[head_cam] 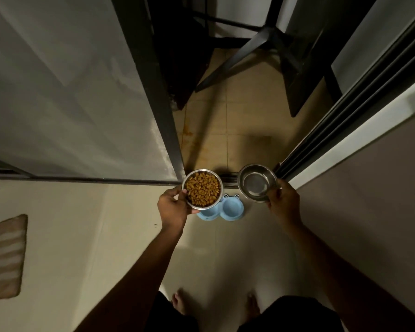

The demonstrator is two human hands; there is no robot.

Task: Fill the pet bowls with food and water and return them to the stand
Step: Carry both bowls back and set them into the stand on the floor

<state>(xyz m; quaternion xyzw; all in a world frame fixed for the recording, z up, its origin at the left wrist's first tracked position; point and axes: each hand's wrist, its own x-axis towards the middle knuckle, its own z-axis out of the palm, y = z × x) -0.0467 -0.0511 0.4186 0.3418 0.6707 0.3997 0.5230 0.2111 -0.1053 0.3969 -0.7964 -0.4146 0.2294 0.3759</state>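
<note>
My left hand [171, 208] grips a steel bowl of brown kibble [203, 189] by its near left rim. My right hand [284, 198] holds a second steel bowl [256, 182] by its right rim; it seems to hold clear water. Both bowls hang in the air above the floor. Below and between them sits a light blue frog-shaped stand [231, 208] on the floor, with two round wells. Its right well is empty and in full view; the kibble bowl covers much of its left well.
A sliding glass door with a dark frame [153, 92] stands at the left, its track [345, 111] running at the right. Beyond the threshold lies a tiled floor with a black table base [271, 37]. A striped mat [5, 257] lies far left. My bare feet [179, 300] stand behind the stand.
</note>
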